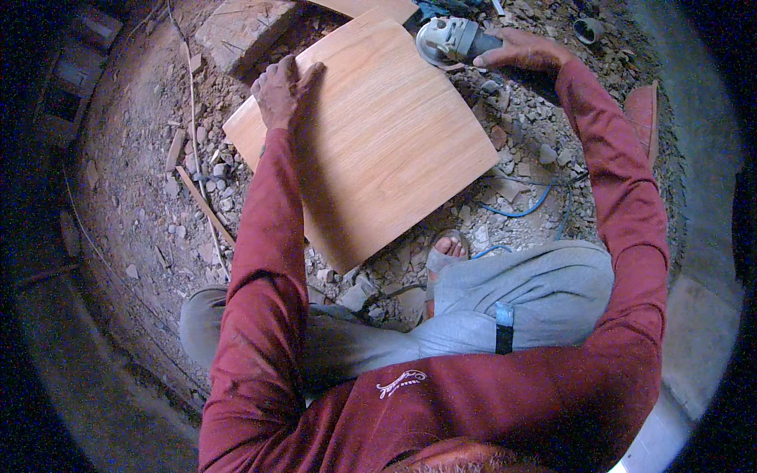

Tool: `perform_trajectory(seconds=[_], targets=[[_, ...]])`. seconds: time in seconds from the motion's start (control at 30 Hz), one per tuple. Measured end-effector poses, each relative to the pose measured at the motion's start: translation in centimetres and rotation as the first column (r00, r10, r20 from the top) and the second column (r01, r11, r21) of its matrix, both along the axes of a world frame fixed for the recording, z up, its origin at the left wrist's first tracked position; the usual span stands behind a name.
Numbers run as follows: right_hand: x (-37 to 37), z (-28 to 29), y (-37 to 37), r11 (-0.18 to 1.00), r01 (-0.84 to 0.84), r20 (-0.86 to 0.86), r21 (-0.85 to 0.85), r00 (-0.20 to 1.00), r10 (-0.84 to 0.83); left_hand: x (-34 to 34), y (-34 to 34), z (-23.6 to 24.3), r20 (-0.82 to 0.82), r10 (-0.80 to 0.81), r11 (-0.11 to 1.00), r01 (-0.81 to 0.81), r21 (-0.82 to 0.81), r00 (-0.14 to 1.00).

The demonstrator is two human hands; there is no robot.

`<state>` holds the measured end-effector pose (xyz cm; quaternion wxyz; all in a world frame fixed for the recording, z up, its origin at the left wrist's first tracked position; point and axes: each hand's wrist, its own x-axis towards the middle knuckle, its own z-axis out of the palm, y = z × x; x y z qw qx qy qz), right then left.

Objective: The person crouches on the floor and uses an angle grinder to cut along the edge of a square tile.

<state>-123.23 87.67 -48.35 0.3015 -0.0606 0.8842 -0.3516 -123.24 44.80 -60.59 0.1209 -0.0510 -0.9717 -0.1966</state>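
A square light wood-grain board (394,134) lies tilted over rubble. My left hand (280,94) grips its upper-left edge, fingers curled over the side and thumb on the top face. My right hand (516,51) is wrapped around an angle grinder (459,38), held just off the board's upper-right corner, its disc partly hidden by the guard. Blue cable (516,213) loops across the stones below the board's right side. My sandaled foot (448,251) is near the lower edge of the board.
A broken block (240,31) sits behind the board beside another panel (355,6). Thin wood strips (203,201) and a long cord lie at left. A short pipe (586,30) is at upper right, a reddish piece (643,110) at right, and a concrete strip (690,252) beyond.
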Motion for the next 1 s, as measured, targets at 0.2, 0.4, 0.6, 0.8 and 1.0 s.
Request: perform_trajectory(seconds=[0.2, 0.4, 0.6, 0.8, 1.0], targets=[[-0.4, 1.4, -1.1, 0.997, -0.074, 0.047, 0.029, 0.996, 0.072, -0.2, -0.7, -1.2, -0.065, -0.011, 1.0, 0.01, -0.028, 0.998], [-0.8, 1.8, -1.8, 0.996, -0.031, 0.061, 0.084, 0.998, 0.026, -0.2, -1.3, -1.8, -0.14, -0.001, 0.999, 0.006, 0.033, 0.99], [-0.8, 2.1, -1.7, 0.997, -0.056, 0.078, 0.058, 0.996, 0.051, -0.1, -0.5, -0.7, -0.11, -0.025, 0.999, 0.03, 0.036, 0.994], [-1.6, 1.9, -1.6, 0.994, -0.05, 0.045, 0.098, 0.998, 0.046, -0.4, -0.8, -1.8, -0.248, -0.019, 0.999, 0.031, 0.043, 0.969], [-2.1, 1.8, -1.3, 0.966, -0.069, 0.039, 0.251, 0.997, 0.061, -0.5, -0.9, -2.1, -0.193, -0.025, 0.999, 0.032, 0.03, 0.981]])
